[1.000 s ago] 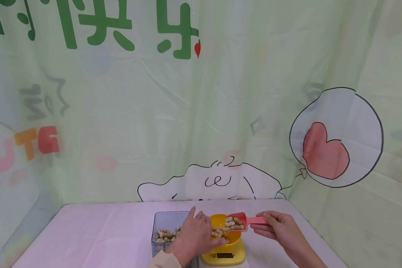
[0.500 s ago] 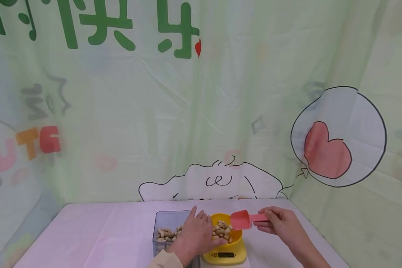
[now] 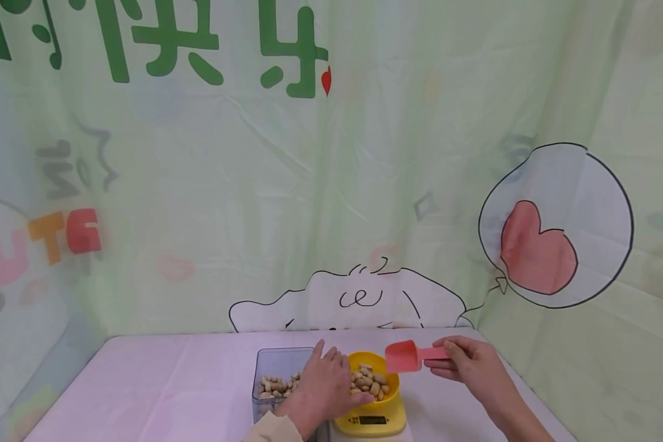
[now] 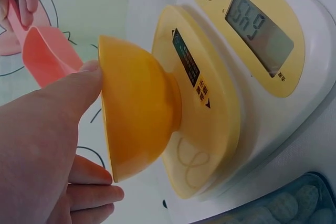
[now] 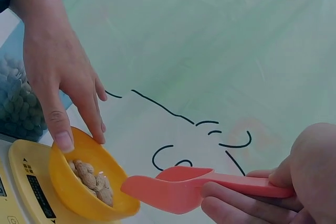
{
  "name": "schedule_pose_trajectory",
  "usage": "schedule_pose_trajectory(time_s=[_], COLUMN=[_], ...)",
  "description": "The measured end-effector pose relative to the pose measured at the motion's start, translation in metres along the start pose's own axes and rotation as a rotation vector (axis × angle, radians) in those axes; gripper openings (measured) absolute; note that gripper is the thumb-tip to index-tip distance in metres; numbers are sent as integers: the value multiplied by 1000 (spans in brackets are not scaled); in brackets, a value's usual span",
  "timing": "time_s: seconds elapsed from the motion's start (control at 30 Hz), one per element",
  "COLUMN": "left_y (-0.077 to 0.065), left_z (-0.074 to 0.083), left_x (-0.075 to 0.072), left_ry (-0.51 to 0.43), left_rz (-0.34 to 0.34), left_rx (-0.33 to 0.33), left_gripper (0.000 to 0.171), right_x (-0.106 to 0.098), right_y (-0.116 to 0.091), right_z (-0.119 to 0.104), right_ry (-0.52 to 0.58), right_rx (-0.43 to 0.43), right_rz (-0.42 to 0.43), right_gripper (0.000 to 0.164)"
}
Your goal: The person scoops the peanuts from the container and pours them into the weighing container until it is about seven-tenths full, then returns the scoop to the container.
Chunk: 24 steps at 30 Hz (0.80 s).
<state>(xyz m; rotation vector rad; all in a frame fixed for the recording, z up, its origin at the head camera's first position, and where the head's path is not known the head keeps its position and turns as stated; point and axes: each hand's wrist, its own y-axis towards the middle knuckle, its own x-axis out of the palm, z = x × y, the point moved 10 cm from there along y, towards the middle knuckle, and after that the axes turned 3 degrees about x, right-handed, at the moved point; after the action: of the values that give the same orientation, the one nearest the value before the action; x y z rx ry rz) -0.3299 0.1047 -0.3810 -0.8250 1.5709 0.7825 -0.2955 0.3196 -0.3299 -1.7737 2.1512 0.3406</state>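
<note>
Right hand (image 3: 477, 371) pinches the scoop (image 3: 402, 357) by its handle; left of this grip sits the bowl (image 4: 137, 108) of peanuts (image 5: 95, 182) on the scale (image 4: 218, 116). Left hand (image 3: 325, 385), palm down with fingers loosely extended, flanks the bowl; its thumb seems, from here, to touch the rim.

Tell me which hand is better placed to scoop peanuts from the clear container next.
Probably the right hand: it grips the pink scoop, which looks empty. The left hand is nearer the clear container, but it holds no scoop and touches the yellow bowl.
</note>
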Motion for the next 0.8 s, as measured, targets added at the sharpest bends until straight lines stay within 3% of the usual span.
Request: schedule_pose_trajectory(time_s=[0.23, 0.5, 0.8], left_y=[0, -5, -20], left_z=[-2, -13, -30], left_x=[0, -9, -37], left_ry=[-54, -331, -322], left_rz=[11, 28, 130], left_rx=[-2, -39, -7], left_gripper=[88, 85, 90], right_x=[5, 8, 17], right_y=[0, 0, -1], right_z=[-2, -3, -6], right_ry=[34, 133, 178], right_rx=[0, 16, 32], right_rz=[-12, -16, -27], right_gripper=[34, 37, 39])
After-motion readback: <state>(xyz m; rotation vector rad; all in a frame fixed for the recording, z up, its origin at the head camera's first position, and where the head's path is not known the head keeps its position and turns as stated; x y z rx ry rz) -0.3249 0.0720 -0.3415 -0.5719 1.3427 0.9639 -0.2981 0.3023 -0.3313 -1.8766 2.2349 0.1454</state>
